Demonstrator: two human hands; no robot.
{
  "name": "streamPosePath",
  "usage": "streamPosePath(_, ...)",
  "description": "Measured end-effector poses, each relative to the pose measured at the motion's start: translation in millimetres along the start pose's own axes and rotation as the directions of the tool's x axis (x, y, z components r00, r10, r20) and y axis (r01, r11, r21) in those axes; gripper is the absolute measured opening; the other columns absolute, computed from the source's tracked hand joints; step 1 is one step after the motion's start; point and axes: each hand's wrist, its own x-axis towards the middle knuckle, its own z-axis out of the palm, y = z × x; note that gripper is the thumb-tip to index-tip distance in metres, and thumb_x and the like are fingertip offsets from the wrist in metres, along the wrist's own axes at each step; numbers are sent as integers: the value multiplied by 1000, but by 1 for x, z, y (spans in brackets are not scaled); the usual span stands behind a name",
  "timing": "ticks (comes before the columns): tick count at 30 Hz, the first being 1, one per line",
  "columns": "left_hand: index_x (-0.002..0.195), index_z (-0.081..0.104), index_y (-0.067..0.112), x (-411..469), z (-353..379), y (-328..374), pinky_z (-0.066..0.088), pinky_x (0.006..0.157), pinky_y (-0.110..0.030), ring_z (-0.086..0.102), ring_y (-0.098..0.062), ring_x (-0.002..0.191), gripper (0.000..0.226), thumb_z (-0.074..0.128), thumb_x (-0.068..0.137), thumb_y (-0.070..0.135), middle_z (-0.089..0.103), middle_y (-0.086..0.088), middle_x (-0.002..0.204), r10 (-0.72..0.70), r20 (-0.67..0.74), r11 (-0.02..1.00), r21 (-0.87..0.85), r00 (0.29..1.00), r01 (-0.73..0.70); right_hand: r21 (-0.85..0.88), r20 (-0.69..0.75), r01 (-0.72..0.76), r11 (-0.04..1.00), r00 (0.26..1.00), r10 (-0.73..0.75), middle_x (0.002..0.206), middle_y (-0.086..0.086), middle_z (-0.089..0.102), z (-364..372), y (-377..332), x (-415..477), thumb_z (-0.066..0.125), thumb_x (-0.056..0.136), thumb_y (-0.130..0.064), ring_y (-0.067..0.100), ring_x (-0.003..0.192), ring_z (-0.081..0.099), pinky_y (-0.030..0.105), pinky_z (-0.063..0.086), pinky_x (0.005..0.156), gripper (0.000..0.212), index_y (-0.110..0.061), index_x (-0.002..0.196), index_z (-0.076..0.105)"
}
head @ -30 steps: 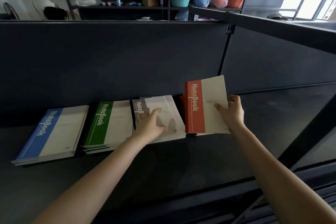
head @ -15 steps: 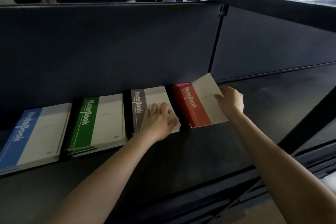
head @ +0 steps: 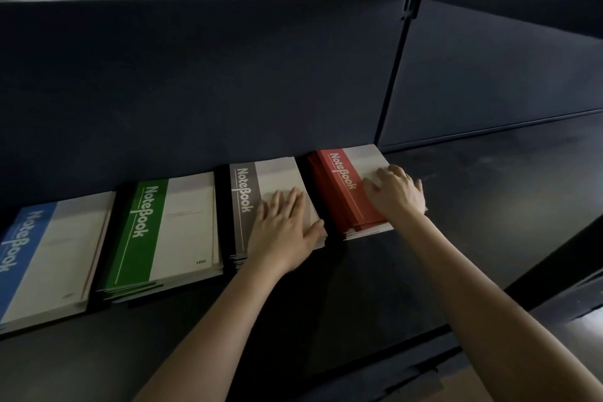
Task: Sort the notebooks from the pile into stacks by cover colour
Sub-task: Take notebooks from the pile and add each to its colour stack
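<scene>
Arms [head: 228, 320] outstretched, left hand [head: 280, 232] flat, right hand [head: 396, 194] flat

The blue stack [head: 49, 258] runs out of view past the left edge.

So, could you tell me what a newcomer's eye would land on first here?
Four stacks line the dark shelf: blue stack far left, then green stack, grey stack, red stack. The left hand lies flat on the grey stack; the right hand rests on the red stack.
</scene>
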Motion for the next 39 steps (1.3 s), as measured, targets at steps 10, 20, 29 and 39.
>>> streamPosePath(10, 154, -3, 19, 1, 3, 0, -4, 118, -43, -9, -21, 148, 71, 9, 97, 60, -7, 3, 161, -2, -14, 1000, 10, 1000, 2, 14, 43, 25, 1000, 999, -25, 149, 0, 34, -3, 1, 2, 36, 96, -48, 20, 134, 36, 43, 23, 111, 52, -18, 138, 44)
streamPosePath(20, 154, -4, 22, 2, -2, -2, -6, 119, -43, -12, -20, 147, 70, 14, 97, 59, -11, 4, 161, -5, 41, 998, -56, 999, 8, 41, -272, 75, 996, 960, -61, 120, -3, 65, 5, 3, -7, 44, 94, -39, 23, 118, 51, 51, 6, 117, 37, -18, 96, 74)
streamPosePath(29, 151, 23, 30, -14, -43, -29, 14, 120, -43, 9, -11, 147, 52, 37, 101, 41, 13, 8, 160, -77, -141, 787, -616, 987, -27, 363, -305, 355, 862, 919, -250, 116, 1, 67, -14, -48, -41, 57, 91, -25, 24, 102, 60, 38, 45, 95, 22, -14, 103, 72)
streamPosePath(39, 150, 27, 30, -90, -62, -137, 12, 121, -40, 9, -11, 147, 53, 45, 100, 33, 14, 8, 160, -245, -268, 858, -508, 932, 80, 453, -159, 541, 709, 831, -533, 132, -1, 56, 6, -172, -80, 56, 92, -28, 17, 121, 50, 24, 37, 96, 36, -16, 126, 58)
